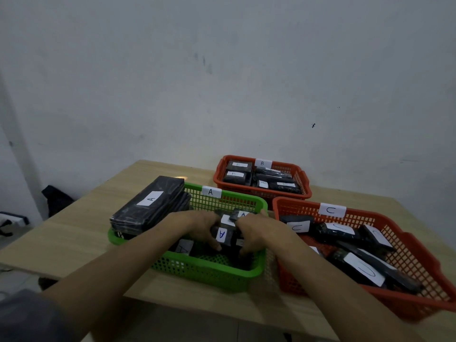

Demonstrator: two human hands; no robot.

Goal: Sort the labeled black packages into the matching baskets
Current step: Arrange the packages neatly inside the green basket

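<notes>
Pale, scuffed wall rises behind a light wooden table point(93, 233) that carries three mesh baskets. Nearest on the left stands the green basket point(209, 275) tagged A; far and to the right sits a red basket point(304, 191) tagged B, holding neatly packed B packages point(238, 170); near on the right a second red basket point(419, 287) tagged C holds a loose jumble of C packages point(365, 267). Both hands are down inside the green basket: the left hand point(201, 227) and the right hand point(254, 233) curl their fingers round a small cluster of A packages point(225, 234) from either side, pressing them together. A flat stack of long A packages point(150, 201) lies tilted across the far left rim, only partly inside. That stack looks like the main risk: a nudge from the left forearm, or the basket shifting under the hands, could tip it onto the table. The gripped cluster is several glossy pieces held by side pressure alone, so if lifted, a middle one may slip free. Whether any label is hidden beneath the hands cannot be told.
</notes>
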